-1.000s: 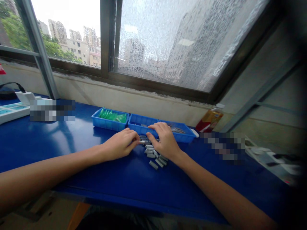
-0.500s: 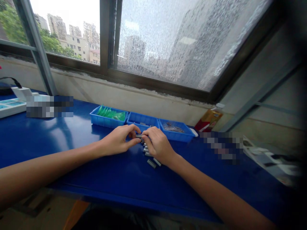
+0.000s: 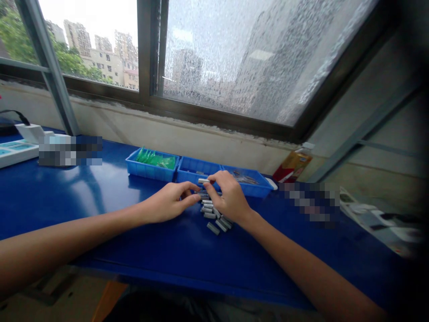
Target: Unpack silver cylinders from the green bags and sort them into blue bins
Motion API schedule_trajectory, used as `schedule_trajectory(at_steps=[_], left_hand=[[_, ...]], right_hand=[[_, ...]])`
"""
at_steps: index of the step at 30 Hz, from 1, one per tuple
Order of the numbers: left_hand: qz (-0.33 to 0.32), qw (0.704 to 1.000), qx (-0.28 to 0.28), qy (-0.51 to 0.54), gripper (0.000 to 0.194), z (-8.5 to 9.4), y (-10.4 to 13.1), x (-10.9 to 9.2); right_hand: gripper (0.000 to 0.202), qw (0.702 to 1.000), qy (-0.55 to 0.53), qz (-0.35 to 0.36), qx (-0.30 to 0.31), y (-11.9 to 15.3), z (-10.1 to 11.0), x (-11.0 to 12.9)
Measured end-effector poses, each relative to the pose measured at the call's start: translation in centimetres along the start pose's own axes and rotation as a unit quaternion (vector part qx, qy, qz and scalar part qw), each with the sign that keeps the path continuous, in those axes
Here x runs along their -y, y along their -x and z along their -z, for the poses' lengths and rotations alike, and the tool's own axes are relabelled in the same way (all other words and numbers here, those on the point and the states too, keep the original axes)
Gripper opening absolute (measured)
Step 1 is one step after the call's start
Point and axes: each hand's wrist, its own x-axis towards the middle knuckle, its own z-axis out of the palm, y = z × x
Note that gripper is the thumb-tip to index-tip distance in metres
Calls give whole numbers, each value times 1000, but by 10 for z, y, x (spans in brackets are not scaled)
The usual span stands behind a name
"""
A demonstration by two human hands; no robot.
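Between thumb and fingers, my right hand (image 3: 229,194) pinches a small silvery metal piece (image 3: 203,180), raised over a pile of similar pieces. That pile of metal pieces (image 3: 209,216) lies on the blue table (image 3: 161,250), partly covered by my right hand. My left hand (image 3: 174,201) is at the pile's left edge, thumb and fingers apart at the tips, with nothing seen held between them. Behind the hands stands a blue middle bin (image 3: 199,164) with a few small pieces inside.
A left blue bin (image 3: 150,170) holds green bags, and a right blue bin (image 3: 251,190) holds thin metal items. A yellow and red container (image 3: 292,165) stands behind on the right. White equipment (image 3: 20,152) sits at the far left, below the window.
My right hand has risen and moved slightly right with a metal piece, away from my left hand. My left hand has shifted slightly down and right. More of the pile shows.
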Motion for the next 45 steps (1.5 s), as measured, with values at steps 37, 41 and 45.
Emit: schedule_trajectory(at_steps=[37, 41, 45], left_hand=[[-93, 987, -76, -110, 18, 7, 0, 4], [-61, 986, -77, -133, 24, 7, -1, 3], [-52, 988, -52, -134, 27, 8, -6, 4]], right_hand=[[30, 998, -39, 39, 27, 3, -1, 20], [20, 998, -41, 44, 23, 3, 1, 21], [16, 998, -18, 52, 22, -1, 6, 7]])
